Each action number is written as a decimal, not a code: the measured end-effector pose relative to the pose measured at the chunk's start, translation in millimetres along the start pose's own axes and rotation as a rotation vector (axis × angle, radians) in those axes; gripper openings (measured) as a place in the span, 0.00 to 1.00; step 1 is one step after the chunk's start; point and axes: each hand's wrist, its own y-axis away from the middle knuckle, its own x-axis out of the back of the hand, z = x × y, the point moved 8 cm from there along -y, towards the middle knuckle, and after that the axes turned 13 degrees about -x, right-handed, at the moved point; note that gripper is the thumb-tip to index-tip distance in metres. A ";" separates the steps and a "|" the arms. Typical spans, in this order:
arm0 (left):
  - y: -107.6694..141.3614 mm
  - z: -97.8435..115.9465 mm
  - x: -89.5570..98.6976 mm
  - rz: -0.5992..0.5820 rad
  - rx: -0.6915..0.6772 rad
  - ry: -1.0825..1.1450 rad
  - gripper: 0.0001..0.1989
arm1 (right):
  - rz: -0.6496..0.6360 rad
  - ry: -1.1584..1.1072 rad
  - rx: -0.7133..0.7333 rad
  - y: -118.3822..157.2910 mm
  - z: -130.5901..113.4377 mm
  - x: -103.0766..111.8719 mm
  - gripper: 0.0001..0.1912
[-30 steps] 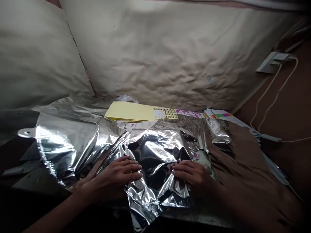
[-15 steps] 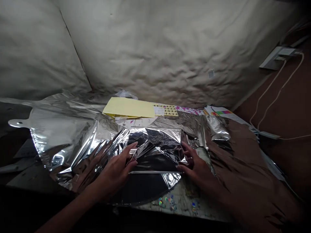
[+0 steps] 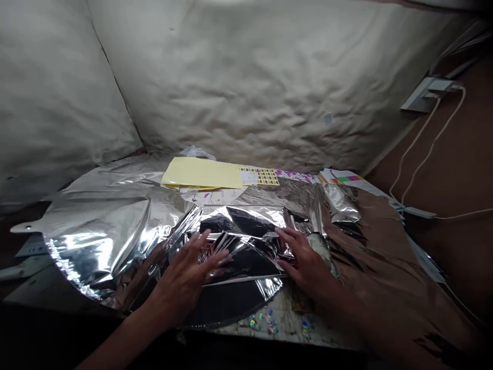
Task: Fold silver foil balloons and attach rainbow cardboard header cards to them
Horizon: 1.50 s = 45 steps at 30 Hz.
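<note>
Shiny, creased silver foil (image 3: 246,226), folded, under 2 unclenched hands, left (image 3: 190,267) and right (image 3: 302,257), fingers spread.

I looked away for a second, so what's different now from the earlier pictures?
The silver foil flap that pointed toward the person is folded back, away from them. Now a dark curved piece and shiny dots show. The left hand and right hand have spread their fingers at the fold. The yellow sheet stayed put.

Both hands (image 3: 188,270) (image 3: 306,259) touch crinkled silver foil (image 3: 246,221), a yellow sheet (image 3: 204,173) lying just beyond it
</note>
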 end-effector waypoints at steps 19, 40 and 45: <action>-14.1 -0.9 23.3 -0.306 -0.029 0.191 0.29 | -0.443 0.028 0.358 3.1 -47.9 0.6 0.14; -65.8 -93.3 -1.7 -0.489 0.441 0.920 0.22 | -0.490 -0.803 -0.624 -58.9 59.3 -29.0 0.30; -53.2 -101.6 8.2 -0.563 0.467 0.622 0.23 | -0.356 -0.821 -0.656 -58.4 62.5 -30.8 0.27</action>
